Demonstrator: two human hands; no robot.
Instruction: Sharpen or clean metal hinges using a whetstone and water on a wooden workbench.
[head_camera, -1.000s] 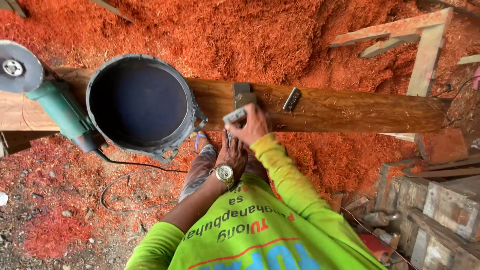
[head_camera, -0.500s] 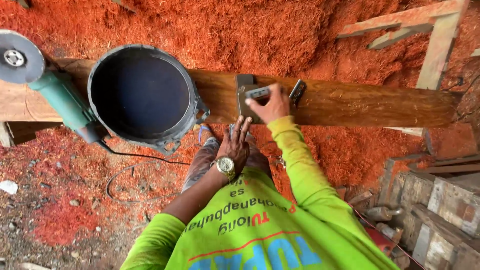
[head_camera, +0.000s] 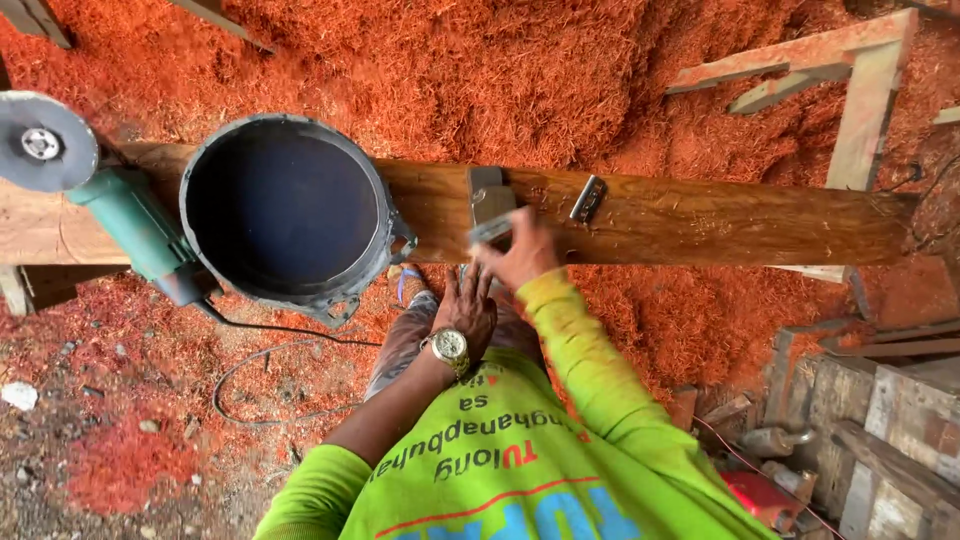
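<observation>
The right hand (head_camera: 520, 252) pinches a small grey block (head_camera: 490, 228) against the long wooden beam (head_camera: 700, 215), whose length runs crosswise; the left hand (head_camera: 467, 308), fingers spread, rests just behind.

One beam (head_camera: 700, 215), one bucket (head_camera: 285, 215), one grinder (head_camera: 110, 205)

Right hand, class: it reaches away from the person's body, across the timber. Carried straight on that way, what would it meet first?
The right hand already holds a small metal piece at the wooden beam. Straight on, it would probably meet the grey metal block first; depth is unclear.
</observation>
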